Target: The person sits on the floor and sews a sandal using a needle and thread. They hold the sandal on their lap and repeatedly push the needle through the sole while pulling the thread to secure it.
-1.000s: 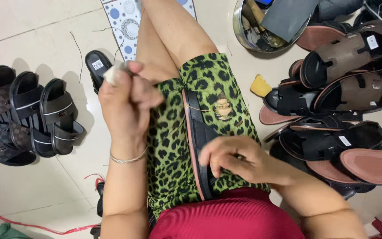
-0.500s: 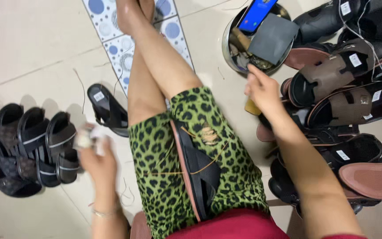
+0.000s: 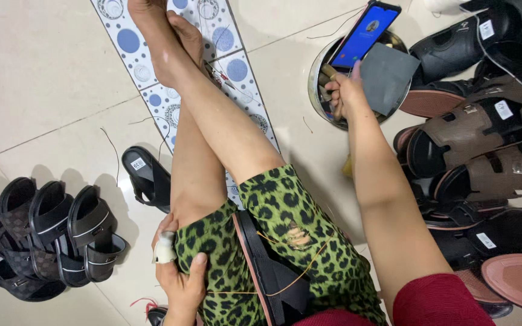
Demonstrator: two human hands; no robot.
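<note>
The right hand [image 3: 344, 93] reaches into the metal bowl [image 3: 316, 90], fingers curled around a small tool there, just below the lit phone [image 3: 365, 30]. The left hand [image 3: 179, 274], one finger bandaged, rests with loosely bent fingers on the green leopard-print shorts [image 3: 291, 205], well away from the bowl, beside the black sandal [image 3: 270, 274] on the lap.

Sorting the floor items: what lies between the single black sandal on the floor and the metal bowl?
In the head view, the person's crossed bare legs and a dotted mat lie between the single black sandal and the metal bowl.
</note>
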